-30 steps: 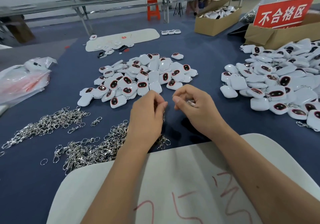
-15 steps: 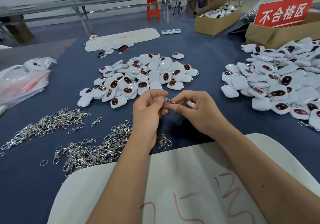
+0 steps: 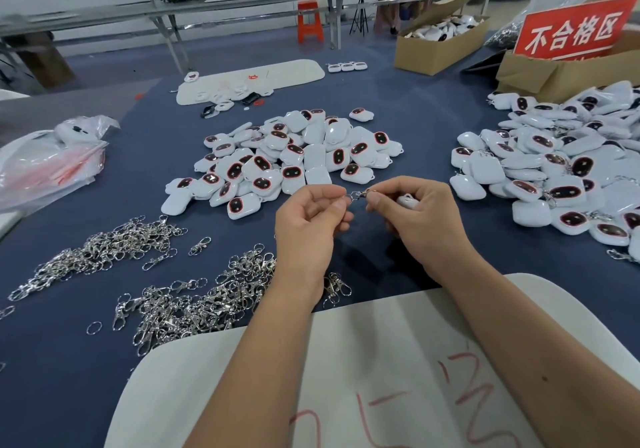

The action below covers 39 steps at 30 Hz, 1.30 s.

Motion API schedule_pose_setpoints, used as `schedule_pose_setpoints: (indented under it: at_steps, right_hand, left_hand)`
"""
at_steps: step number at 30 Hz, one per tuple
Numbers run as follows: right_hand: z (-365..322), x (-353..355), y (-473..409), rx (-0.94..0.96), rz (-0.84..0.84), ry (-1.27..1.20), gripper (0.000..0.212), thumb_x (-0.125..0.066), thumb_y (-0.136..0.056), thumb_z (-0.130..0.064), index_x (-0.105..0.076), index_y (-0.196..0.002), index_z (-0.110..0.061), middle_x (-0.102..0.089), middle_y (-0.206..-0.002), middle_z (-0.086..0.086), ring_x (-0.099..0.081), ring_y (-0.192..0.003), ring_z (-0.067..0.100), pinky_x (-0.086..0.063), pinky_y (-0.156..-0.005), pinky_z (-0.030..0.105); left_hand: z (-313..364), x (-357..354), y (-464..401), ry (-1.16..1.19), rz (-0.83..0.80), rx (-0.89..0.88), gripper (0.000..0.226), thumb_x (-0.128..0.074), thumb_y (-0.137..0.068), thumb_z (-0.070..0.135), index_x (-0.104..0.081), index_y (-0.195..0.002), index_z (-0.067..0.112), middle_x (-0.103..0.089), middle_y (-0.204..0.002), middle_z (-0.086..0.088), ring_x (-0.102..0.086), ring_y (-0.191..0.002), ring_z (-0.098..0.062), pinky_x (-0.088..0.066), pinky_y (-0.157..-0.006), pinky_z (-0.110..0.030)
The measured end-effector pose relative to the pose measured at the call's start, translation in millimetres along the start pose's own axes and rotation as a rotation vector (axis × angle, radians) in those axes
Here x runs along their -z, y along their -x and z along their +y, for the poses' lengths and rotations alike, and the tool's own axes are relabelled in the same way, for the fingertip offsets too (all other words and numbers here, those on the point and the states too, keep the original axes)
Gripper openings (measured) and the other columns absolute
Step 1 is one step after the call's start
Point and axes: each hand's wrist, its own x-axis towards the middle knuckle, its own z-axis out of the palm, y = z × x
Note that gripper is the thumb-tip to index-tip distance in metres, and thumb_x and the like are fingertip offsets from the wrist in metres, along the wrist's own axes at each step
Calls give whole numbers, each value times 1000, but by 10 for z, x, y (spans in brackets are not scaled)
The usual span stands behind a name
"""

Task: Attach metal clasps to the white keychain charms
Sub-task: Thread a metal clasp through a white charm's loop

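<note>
Charms lay in two white heaps on the blue table [image 3: 433,125]: one pile [image 3: 294,160] just beyond the hands, a bigger pile [image 3: 554,167] off to the right. Above the cloth, between the piles, a clasp [image 3: 356,194] was stretched between both hands. The left hand [image 3: 308,219] pinched one end of it between thumb and forefinger, its other fingers curled in. The right hand [image 3: 422,215] pinched the other end the same way and also kept a single charm [image 3: 407,201] tucked under its curled fingers, only a white edge of it showing. Whether the clasp was already hooked to that charm I could not tell. Loose clasps [image 3: 194,295] lay in silver tangles to the left, near the left wrist. A white board [image 3: 381,371] with red scrawl sat under the forearms. A plastic bag [image 3: 48,163] lay at far left, and a red sign [image 3: 575,30] stood in a cardboard box [image 3: 540,73] at the back right
</note>
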Motion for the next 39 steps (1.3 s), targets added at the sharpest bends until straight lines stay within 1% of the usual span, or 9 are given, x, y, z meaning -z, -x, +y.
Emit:
schedule_pose_setpoints:
  at_steps: [3, 6, 8, 11, 14, 18, 23, 31, 39]
  right_hand:
    - [-14, -23, 9, 34, 42, 78, 10, -78, -93, -15, -78, -93, -26, -73, -76, -12, -57, -62, 3, -49, -65, 13]
    - [-44, -28, 31, 104, 64, 165, 17, -77, -94, -14, -77, -108, -25, -71, -86, -12, -61, -79, -4, -42, -79, 3]
    - [-79, -50, 54, 133, -13, 149, 17, -74, -96, -11, -79, -108, -22, -72, -92, -11, -64, -83, -5, -44, -78, 6]
    - [-97, -86, 68, 160, -128, 174, 14, -72, -97, -9, -80, -103, -19, -75, -97, -11, -68, -100, 6, -51, -90, 21]
    - [-86, -72, 52, 152, -137, 191, 14, -73, -96, -10, -80, -91, -22, -76, -83, -11, -68, -81, 13, -54, -78, 27]
    - [-72, -45, 37, 122, -131, 114, 15, -71, -98, -10, -77, -87, -18, -67, -69, -16, -55, -61, 0, -42, -64, 9]
    - [-75, -40, 26, 88, -144, 82, 19, -69, -100, -14, -75, -84, -22, -64, -68, -14, -51, -61, 1, -41, -63, 12]
    - [-87, -28, 31, 61, -155, 93, 20, -69, -99, -17, -74, -80, -21, -59, -62, -13, -49, -60, 3, -41, -61, 15]
    - [-130, -21, 40, 44, -194, 68, 20, -68, -100, -15, -74, -80, -18, -60, -67, 5, -48, -65, 10, -42, -63, 23]
  left_hand:
    - [-9, 7, -5, 23, 35, -1, 15, -70, -90, -3, -71, -91, 11, -72, -75, -2, -68, -66, -10, -54, -65, -20]
    - [-23, -2, -14, 20, 46, -4, 14, -73, -88, -3, -70, -90, 10, -74, -78, -6, -68, -65, -12, -55, -65, -22]
    - [-34, -4, -18, 7, 39, -10, 14, -73, -88, -3, -70, -88, 11, -74, -76, -7, -68, -64, -13, -54, -64, -22]
    - [-39, 5, -18, -9, 21, -19, 15, -73, -88, -4, -69, -88, 10, -72, -71, -5, -67, -63, -12, -53, -61, -21]
    - [-33, 14, -16, -8, 8, -25, 14, -73, -88, -3, -68, -88, 9, -71, -70, -5, -66, -63, -12, -53, -62, -21]
    - [-24, 19, -18, -67, -24, -31, 8, -72, -91, 4, -71, -86, 11, -68, -67, 3, -64, -64, -9, -51, -62, -20]
    - [-24, 48, -27, -147, -138, -10, 10, -68, -94, 6, -73, -86, 9, -65, -64, 6, -59, -62, -6, -49, -60, -16]
    - [-27, 49, -31, -165, -145, -62, 7, -68, -94, 8, -73, -89, 6, -64, -65, 7, -56, -60, -6, -47, -58, -17]
    - [-19, 48, -33, -162, -188, -20, 11, -62, -98, 7, -72, -95, 2, -66, -70, 0, -59, -64, -9, -50, -62, -21]
